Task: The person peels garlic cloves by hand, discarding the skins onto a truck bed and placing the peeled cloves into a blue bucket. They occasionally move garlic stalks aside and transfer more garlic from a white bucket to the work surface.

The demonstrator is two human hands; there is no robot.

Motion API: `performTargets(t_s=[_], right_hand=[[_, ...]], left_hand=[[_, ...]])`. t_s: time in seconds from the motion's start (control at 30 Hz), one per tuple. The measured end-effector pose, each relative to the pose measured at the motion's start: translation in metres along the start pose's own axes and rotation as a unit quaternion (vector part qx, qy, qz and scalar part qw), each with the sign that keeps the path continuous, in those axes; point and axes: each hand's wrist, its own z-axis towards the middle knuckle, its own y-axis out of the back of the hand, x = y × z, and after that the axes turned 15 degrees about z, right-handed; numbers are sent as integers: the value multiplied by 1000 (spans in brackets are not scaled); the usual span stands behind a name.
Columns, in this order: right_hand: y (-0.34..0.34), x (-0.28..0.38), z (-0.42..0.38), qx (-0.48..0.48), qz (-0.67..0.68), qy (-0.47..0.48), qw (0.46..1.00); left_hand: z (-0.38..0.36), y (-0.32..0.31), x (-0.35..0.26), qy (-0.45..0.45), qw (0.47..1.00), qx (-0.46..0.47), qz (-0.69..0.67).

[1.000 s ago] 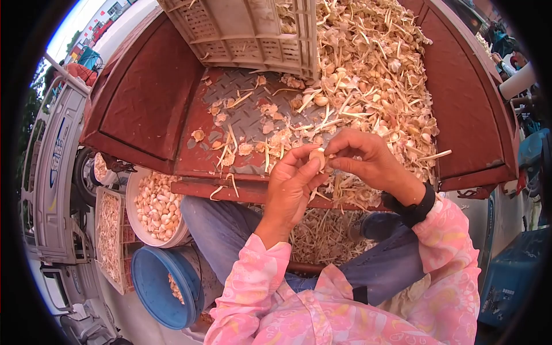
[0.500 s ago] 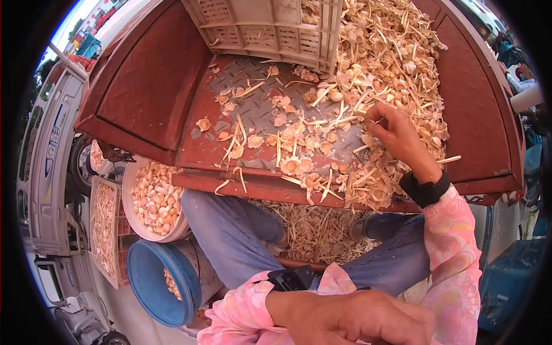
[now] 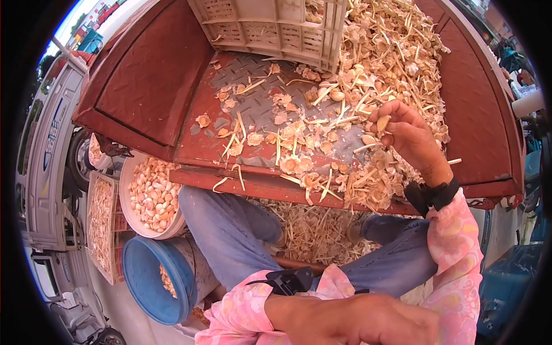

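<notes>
My right hand (image 3: 407,133) is raised over the pile of garlic skins and stalks (image 3: 397,57), at the right of the red truck bed. It pinches a garlic clove (image 3: 383,123) between thumb and fingertips. Just below, another loose clove (image 3: 368,139) lies among the scraps. Close to the camera, at the bottom, my left hand (image 3: 362,319) shows its back with the fingers curled; what they hold, if anything, is hidden. It is in front of my lap, away from the pile.
A plastic crate (image 3: 270,34) stands tilted at the back of the bed (image 3: 195,144). Left of my legs are a white bucket (image 3: 127,198) with cloves, a blue bucket (image 3: 133,282) with some cloves, and a crate of scraps (image 3: 102,224). Skins and stalks (image 3: 316,230) cover the ground between my feet.
My right hand has lifted slightly and turned, with its fingers more spread, and a garlic clove now shows in its pinch. My left hand has shifted slightly downward.
</notes>
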Motion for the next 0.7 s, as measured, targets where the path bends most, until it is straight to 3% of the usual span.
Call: performTargets(t_s=[0.1,0.17,0.2,0.23,0.27,0.3,0.33,0.37,0.47,0.57,0.6,0.63,0.7], right_hand=[[-1,7,4,-57,59,-13,997],[3,7,8,-106,-239,-46,964],[6,3,9,-129,-379,-63,914],[10,-4,8,-112,-562,-28,819],[16,-12,8,-89,-624,27,776],[20,-19,7,-64,-681,81,725],[22,-23,6,-39,-732,133,666],[13,-19,7,-44,-734,116,668],[15,-23,15,-36,-767,55,638],[12,-27,20,-26,-784,63,618],[11,-27,21,-24,-791,59,608],[10,-25,21,-30,-725,64,685],[10,-22,18,-41,-571,72,817]], left_hand=[[-15,24,-35,65,988,-40,136],[-41,30,-76,100,936,-190,278],[-56,33,-90,38,898,-324,294],[-73,41,-113,21,810,-418,411],[-92,53,-136,20,648,-535,542],[-126,71,-166,41,529,-565,632],[-159,86,-196,107,387,-576,712],[-185,98,-216,167,233,-569,770],[-227,117,-232,272,2,-430,861],[-127,108,-158,175,341,-489,784],[-108,113,-137,178,394,-447,783],[-82,113,-110,167,444,-412,778],[-41,117,-71,202,478,-323,791]])
